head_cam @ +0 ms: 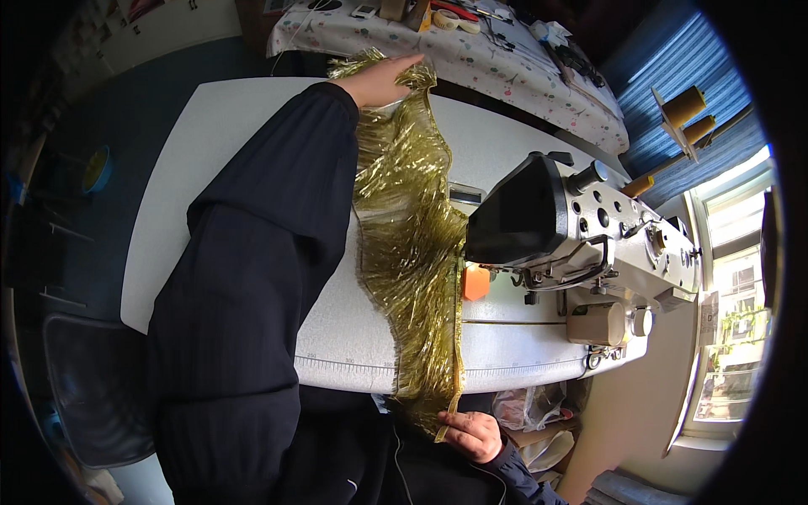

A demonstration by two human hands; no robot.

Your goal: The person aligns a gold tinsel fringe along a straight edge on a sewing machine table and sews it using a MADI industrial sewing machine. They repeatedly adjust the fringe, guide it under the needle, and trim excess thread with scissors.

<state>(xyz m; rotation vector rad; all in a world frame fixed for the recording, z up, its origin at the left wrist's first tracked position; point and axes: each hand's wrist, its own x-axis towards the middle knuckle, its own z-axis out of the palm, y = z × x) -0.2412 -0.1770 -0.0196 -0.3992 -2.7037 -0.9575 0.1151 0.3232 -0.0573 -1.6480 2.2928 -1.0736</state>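
A strip of gold metallic tinsel fabric [410, 214] stretches across the pale sewing table [252, 126], its far end bunched and its near end hanging over the front edge. My left hand [382, 79] grips the bunched far end; the thumb is partly hidden. Below the table's front edge, my right hand [473, 434] pinches the end of the shiny gold edge band [459, 353]. That banded side runs beneath the head of an industrial sewing machine [517, 214], where the needle area is hidden. An orange hexagonal piece [476, 282] sits beside the band, right of the fabric.
Near the machine's base stands a beige container [596, 324], with scissors [594, 358] beside it. Thread cones [683, 107] stand on a holder at right. Behind, a cloth-covered table [505, 69] carries tape and tools. A dark chair [95, 385] is at left.
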